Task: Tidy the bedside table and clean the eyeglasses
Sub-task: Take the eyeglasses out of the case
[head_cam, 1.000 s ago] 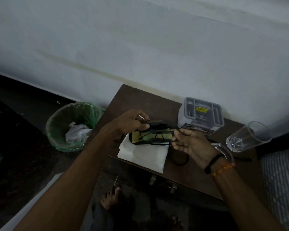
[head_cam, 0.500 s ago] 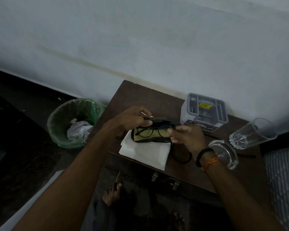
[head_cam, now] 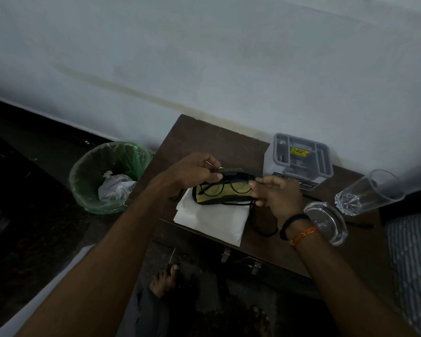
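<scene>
Black-framed eyeglasses (head_cam: pixel 231 187) hang just above an open black case with a yellow lining (head_cam: pixel 212 197) on the brown bedside table (head_cam: pixel 204 142). My left hand (head_cam: pixel 192 172) pinches the left temple of the glasses. My right hand (head_cam: pixel 275 193) pinches their right end. The case lies on a white folded cloth (head_cam: pixel 212 222) at the table's front edge.
A grey organiser box (head_cam: pixel 299 159) stands at the back of the table. A drinking glass (head_cam: pixel 367 193), a round glass ashtray (head_cam: pixel 328 220) and a black cord (head_cam: pixel 263 227) lie to the right. A green-lined waste bin (head_cam: pixel 107 176) stands on the floor at left. My bare foot (head_cam: pixel 164 279) is below.
Both hands have brought the eyeglasses lower, closer over the open case; the right hand has turned palm-down at the right end of the frame.
</scene>
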